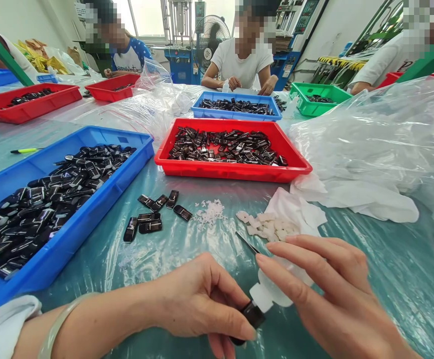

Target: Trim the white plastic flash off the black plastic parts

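My left hand (209, 304) is closed on a small glossy black part (253, 315), pinched between thumb and fingers. Against that part's end is a flat white piece (262, 298). Just beyond, a translucent whitish object (278, 286), perhaps a bottle, lies partly under my right hand (321, 289). The right fingers are stretched and spread; the thumb is hidden. By the index fingertip a thin dark pointed tool (247, 243) sticks out; whether I hold it cannot be seen. Several matching black parts (151, 217) lie ahead, beside white scraps (210, 213).
Off-white pieces (272, 227) sit on white paper (295, 209). A blue tray (63, 254) at left and a red tray (235, 172) ahead hold black parts. Clear plastic sheeting (381, 134) is heaped at right. Co-workers sit across the table behind a farther blue tray (235, 115).
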The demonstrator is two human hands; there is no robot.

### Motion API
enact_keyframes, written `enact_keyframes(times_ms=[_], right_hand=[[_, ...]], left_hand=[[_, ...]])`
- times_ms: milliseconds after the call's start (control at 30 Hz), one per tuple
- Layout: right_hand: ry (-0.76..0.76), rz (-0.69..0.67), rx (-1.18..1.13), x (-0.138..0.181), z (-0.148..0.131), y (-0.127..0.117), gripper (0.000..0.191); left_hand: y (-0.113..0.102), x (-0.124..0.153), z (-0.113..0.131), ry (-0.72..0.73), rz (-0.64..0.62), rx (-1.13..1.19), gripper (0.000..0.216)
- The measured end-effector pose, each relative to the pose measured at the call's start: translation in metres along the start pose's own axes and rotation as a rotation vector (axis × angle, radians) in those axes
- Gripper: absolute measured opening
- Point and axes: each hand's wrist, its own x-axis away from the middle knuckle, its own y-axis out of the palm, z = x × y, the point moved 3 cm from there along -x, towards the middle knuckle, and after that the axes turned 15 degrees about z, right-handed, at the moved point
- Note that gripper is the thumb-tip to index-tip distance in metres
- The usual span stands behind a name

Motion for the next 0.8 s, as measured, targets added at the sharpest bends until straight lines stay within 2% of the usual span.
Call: enact_keyframes(times_ms=[200,400,600,800], right_hand=[[0.01,0.071,-0.037,0.002,0.003,0.003,0.032],[0.015,0.073,-0.067,0.003,0.005,0.003,0.029],[-0.033,-0.023,-0.059,0.001,0.008,-0.003,0.03],[-0.08,-0.043,-0.041,0.002,0.009,-0.006,0.033]], left_hand=[[0.0,0.002,0.0,0.009,-0.011,0.025,0.017],[-0.001,0.003,0.002,0.01,-0.003,0.024,0.015],[0.0,0.002,0.002,0.02,-0.013,0.032,0.014],[-0.001,0.002,0.002,0.018,-0.012,0.029,0.014]])
